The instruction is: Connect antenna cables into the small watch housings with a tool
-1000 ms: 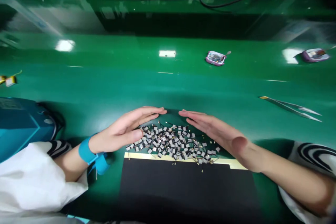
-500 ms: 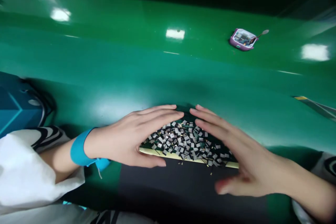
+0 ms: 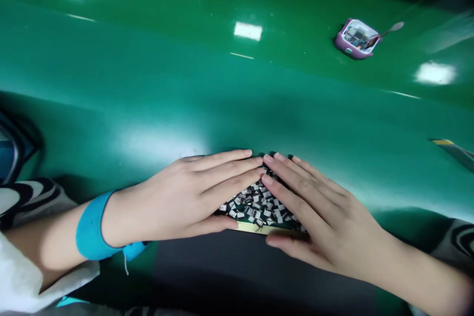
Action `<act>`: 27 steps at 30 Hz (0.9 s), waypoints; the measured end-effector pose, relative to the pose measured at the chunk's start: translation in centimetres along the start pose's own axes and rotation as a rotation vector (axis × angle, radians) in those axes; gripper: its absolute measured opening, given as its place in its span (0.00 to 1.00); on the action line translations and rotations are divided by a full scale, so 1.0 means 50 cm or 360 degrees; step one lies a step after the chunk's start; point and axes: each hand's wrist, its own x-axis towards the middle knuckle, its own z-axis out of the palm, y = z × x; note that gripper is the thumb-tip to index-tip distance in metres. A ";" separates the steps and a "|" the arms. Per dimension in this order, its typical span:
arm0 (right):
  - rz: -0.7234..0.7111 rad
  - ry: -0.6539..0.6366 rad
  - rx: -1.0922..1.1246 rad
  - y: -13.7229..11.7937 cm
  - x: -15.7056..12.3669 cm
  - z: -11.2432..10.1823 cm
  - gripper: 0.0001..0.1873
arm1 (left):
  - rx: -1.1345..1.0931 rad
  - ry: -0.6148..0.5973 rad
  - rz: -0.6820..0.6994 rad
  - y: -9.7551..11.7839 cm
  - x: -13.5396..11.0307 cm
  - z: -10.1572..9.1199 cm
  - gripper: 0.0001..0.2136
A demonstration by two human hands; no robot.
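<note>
The person's left hand (image 3: 177,197) and right hand (image 3: 318,212) lie flat, fingers held together, fingertips almost meeting around a tight heap of tiny black-and-silver rectangular pieces (image 3: 255,207) at lower centre. The loose pieces look fully bunched, forming a wedge that points toward the frame's top, its wide side along a cream strip (image 3: 255,227) edging a black mat (image 3: 240,266).

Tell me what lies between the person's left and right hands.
In the head view, a heap of small black-and-white flat components lies between the left hand and the right hand, along a pale yellow strip.
</note>
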 end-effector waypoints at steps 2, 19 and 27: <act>0.0021 0.0015 -0.0029 -0.006 0.002 0.002 0.39 | -0.0002 0.0005 -0.0004 0.000 0.000 0.000 0.28; 0.0095 0.0066 0.0088 -0.014 0.007 0.004 0.35 | -0.0064 -0.0063 -0.0002 0.000 0.000 -0.009 0.28; 0.0129 0.0275 0.0224 0.005 -0.010 -0.014 0.18 | -0.0395 0.0489 -0.0428 -0.003 -0.011 -0.028 0.16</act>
